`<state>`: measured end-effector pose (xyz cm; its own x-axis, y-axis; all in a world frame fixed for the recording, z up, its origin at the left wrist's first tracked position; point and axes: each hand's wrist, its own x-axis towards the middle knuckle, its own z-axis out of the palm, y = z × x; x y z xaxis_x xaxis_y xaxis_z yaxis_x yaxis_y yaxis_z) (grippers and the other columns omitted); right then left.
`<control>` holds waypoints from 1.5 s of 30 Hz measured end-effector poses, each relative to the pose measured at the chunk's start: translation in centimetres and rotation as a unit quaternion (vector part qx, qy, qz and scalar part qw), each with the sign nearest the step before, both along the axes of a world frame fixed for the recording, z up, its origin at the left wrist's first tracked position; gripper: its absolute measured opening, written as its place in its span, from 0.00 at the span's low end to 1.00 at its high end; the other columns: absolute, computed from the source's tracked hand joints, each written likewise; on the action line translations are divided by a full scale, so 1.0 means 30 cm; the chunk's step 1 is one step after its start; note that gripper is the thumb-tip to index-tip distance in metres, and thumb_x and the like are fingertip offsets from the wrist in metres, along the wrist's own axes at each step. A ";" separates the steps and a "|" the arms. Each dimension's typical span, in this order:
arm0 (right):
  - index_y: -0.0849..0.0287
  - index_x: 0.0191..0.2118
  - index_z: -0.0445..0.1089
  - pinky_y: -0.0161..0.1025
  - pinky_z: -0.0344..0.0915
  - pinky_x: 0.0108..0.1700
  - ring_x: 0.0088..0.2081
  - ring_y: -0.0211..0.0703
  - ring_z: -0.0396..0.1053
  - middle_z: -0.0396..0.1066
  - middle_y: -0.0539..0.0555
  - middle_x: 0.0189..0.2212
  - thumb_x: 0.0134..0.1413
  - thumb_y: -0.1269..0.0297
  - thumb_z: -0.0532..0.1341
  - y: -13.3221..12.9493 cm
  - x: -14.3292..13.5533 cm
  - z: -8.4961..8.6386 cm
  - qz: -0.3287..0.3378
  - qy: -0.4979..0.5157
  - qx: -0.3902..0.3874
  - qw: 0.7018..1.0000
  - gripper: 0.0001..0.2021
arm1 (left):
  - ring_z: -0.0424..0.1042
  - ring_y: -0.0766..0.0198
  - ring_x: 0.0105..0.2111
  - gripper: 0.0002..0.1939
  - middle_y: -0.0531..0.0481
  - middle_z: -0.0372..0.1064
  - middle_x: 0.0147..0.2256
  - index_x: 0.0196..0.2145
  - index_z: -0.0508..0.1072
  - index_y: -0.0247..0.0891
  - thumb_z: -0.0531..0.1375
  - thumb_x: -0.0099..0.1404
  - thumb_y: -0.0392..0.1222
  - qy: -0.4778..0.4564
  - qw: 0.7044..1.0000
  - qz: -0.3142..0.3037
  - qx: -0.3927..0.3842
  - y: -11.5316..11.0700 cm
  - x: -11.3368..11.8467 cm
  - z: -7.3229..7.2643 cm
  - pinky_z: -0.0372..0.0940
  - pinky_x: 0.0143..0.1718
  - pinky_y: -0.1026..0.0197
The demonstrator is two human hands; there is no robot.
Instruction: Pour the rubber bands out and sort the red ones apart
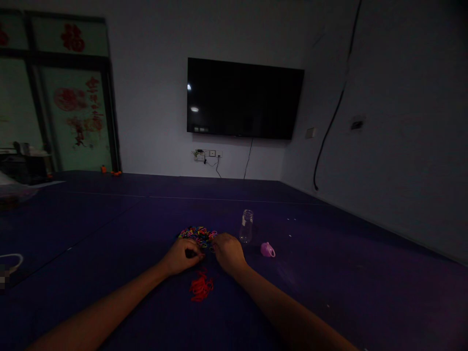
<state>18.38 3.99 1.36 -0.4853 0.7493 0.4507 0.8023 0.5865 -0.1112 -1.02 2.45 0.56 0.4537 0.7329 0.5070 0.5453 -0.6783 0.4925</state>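
Note:
Small multicoloured rubber bands lie heaped on the dark blue surface. My left hand is at the heap's near edge, thumb and fingers curled together. Whatever may be between its fingertips is too small to make out. Bent over the heap's right edge, my right hand has its fingers drawn together, their tips among the bands and partly hidden. Closer to me lies a separate small pile of red rubber bands. A clear bottle stands upright just beyond my right hand, with a pink cap with a loop to its right.
The wide blue surface reaches to the walls. A white looped object is at the left edge, and a plastic bag lies farther back. Orange items rest by the door. A television hangs on the far wall.

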 end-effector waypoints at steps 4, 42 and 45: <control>0.59 0.39 0.74 0.39 0.61 0.48 0.45 0.46 0.68 0.74 0.58 0.39 0.52 0.77 0.50 0.022 0.011 -0.009 -0.061 0.039 -0.026 0.997 0.17 | 0.70 0.65 0.26 0.13 0.49 0.74 0.26 0.25 0.77 0.35 0.64 0.54 0.49 -0.023 0.988 -0.058 -0.145 -0.002 -0.010 0.004 0.60 0.28 0.66; 0.60 0.57 0.62 0.50 0.55 0.57 0.60 0.53 0.54 0.60 0.61 0.58 0.64 0.56 0.46 0.014 -0.002 -0.024 0.018 -0.039 -0.046 0.998 0.21 | 0.67 0.62 0.24 0.23 0.50 0.68 0.21 0.19 0.71 0.37 0.49 0.65 0.51 -0.067 0.984 0.165 0.010 -0.019 0.025 0.017 0.57 0.28 0.62; 0.61 0.57 0.62 0.49 0.54 0.57 0.60 0.52 0.54 0.61 0.60 0.57 0.64 0.58 0.46 0.016 -0.002 -0.025 0.017 -0.029 -0.049 0.998 0.21 | 0.66 0.62 0.24 0.21 0.51 0.65 0.20 0.18 0.68 0.37 0.50 0.65 0.47 -0.050 0.977 0.200 0.055 -0.015 0.023 0.016 0.58 0.28 0.62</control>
